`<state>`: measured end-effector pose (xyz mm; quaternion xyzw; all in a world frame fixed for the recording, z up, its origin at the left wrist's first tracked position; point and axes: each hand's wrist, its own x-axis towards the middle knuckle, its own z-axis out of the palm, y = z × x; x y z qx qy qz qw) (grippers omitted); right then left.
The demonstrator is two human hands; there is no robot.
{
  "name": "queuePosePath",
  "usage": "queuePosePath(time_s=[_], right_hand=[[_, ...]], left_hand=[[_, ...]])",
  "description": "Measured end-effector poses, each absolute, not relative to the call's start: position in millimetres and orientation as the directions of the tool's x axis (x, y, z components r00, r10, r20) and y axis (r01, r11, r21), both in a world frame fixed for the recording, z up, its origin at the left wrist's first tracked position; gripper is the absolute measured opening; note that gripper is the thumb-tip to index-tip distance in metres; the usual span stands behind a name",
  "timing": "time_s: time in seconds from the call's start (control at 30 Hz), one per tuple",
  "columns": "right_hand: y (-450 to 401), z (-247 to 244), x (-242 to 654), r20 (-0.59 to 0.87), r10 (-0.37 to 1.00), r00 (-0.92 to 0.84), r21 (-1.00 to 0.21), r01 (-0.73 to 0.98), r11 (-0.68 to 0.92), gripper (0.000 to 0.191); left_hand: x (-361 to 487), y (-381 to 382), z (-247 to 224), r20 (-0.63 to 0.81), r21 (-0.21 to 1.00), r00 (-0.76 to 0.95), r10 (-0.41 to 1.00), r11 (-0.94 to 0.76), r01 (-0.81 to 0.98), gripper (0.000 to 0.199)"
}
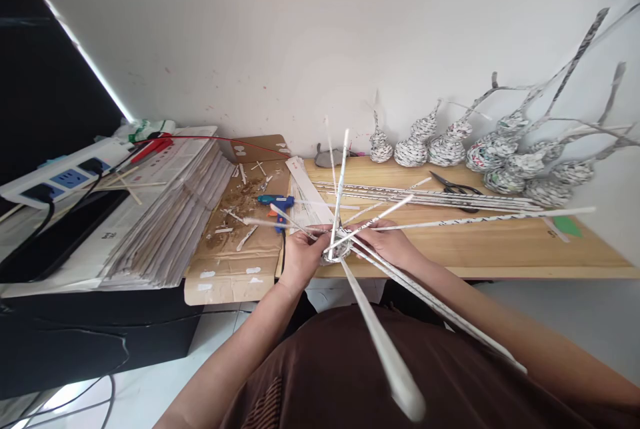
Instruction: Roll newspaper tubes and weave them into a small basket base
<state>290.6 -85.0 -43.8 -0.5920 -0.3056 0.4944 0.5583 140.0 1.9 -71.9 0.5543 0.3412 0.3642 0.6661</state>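
Observation:
Between my hands is a small woven paper base (336,253), made of rolled newspaper tubes. Long paper tubes (395,272) stick out from it on all sides, some up, some sideways and some toward my body. My left hand (303,252) grips its left side, fingers curled round it. On the right side my right hand (387,242) is closed at the base, its fingertips partly hidden behind the tubes. A blue glue gun (280,205) lies just beyond my left hand. Loose paper tubes (480,201) rest on the wooden table (525,249) past my right hand.
Several woven gourd shapes (411,152) stand along the wall at the right, some with twigs. Dark-handled scissors (455,187) lie before them. Cardboard (235,269) with paper scraps is at left, beside a tall newspaper stack (165,235), a power strip (70,172) and a black phone-like slab (60,235).

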Motion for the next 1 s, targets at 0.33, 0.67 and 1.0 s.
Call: queuePosePath(time_s=[0.33, 0.67, 1.0], right_hand=[[-88.7, -52.5, 296.4, -0.154, 0.932, 0.330, -0.988, -0.053, -0.144, 0.026], [-88.6, -49.5, 283.0, -0.184, 0.947, 0.263, -0.952, -0.286, -0.105, 0.029], [-84.9, -52.3, 292.7, -0.001, 0.936, 0.353, -0.977, 0.198, -0.075, 0.019]], left_hand=[[141.9, -0.5, -70.6, -0.076, 0.987, 0.528, 0.846, 0.139, -0.082, 0.029], [141.8, -1.3, -76.9, 0.026, 0.998, 0.482, 0.876, -0.047, 0.032, 0.027], [129.1, 5.2, -72.2, -0.018, 1.000, 0.622, 0.783, 0.024, -0.001, 0.043]])
